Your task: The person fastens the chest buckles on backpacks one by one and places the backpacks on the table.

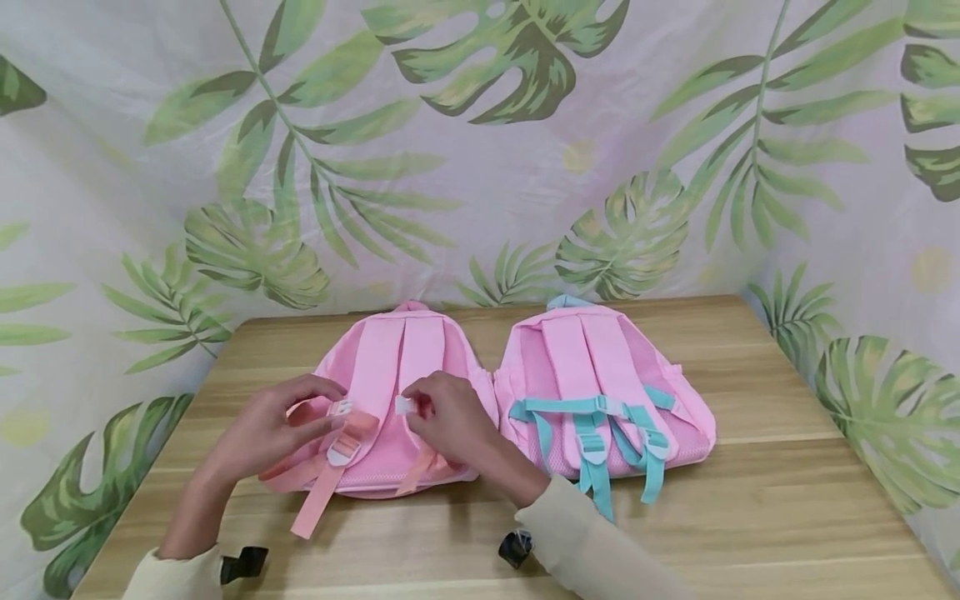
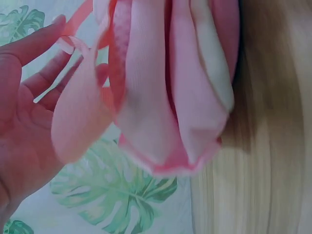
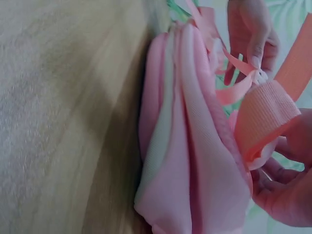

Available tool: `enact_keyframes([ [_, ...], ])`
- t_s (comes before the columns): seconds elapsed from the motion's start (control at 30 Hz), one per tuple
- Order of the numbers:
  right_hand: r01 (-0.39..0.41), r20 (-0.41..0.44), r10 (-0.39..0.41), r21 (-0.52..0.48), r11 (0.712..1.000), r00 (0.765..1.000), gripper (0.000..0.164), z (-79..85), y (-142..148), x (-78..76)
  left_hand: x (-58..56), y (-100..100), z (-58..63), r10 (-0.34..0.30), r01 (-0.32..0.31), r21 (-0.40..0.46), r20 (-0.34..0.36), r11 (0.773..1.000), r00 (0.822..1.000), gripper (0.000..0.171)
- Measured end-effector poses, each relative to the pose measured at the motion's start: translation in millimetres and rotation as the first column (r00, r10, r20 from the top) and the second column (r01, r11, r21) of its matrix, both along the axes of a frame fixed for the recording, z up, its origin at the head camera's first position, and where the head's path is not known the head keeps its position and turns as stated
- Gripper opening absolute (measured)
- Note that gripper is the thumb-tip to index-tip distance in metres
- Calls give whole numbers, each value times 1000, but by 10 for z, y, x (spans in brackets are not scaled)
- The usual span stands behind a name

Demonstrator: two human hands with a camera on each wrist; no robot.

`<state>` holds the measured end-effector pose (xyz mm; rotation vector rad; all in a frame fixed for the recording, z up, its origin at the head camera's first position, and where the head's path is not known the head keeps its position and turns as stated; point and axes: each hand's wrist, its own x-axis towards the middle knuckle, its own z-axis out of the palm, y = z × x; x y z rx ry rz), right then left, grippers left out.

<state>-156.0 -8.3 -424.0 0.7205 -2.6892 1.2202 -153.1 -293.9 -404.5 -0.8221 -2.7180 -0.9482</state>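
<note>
A pink backpack (image 1: 386, 358) with coral straps lies on the table, its shoulder straps facing up. My left hand (image 1: 281, 429) pinches a white buckle piece (image 1: 341, 407) on a coral strap at the bag's left side. The same hand (image 2: 29, 102) shows in the left wrist view with the coral strap (image 2: 78, 22) at its fingertips. My right hand (image 1: 457, 417) pinches another white buckle piece (image 1: 405, 405) between thumb and fingers, over the right shoulder strap. A gap separates the two pieces. In the right wrist view, a wide coral webbing loop (image 3: 265, 114) partly covers the right hand's fingers.
A second pink backpack (image 1: 525, 375) lies close on the right, its teal strap (image 1: 562, 406) joined across the shoulder straps by a teal buckle (image 1: 602, 405). Both bags rest on a wooden table (image 1: 780, 500). A leaf-patterned cloth (image 1: 510, 192) hangs behind.
</note>
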Motion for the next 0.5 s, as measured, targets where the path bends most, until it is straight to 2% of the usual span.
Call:
enact_keyframes([
  [0.1, -5, 49, 10, -93, 996, 999, 19, 13, 75, 6, -11, 63, 8, -16, 8, 94, 90, 996, 996, 31],
  [0.2, -8, 106, 24, -148, 989, 994, 20, 23, 131, -10, -54, 123, -4, -64, 24, 210, 185, 977, 981, 27],
  [0.3, -20, 129, 43, -180, 983, 991, 20, 30, 165, -26, -95, 181, -28, -125, 45, 313, 239, 949, 963, 23],
  [0.5, -47, 106, 81, -291, 955, 991, 21, -29, 185, -44, -114, 266, -70, -219, 44, 471, 324, 881, 920, 20],
])
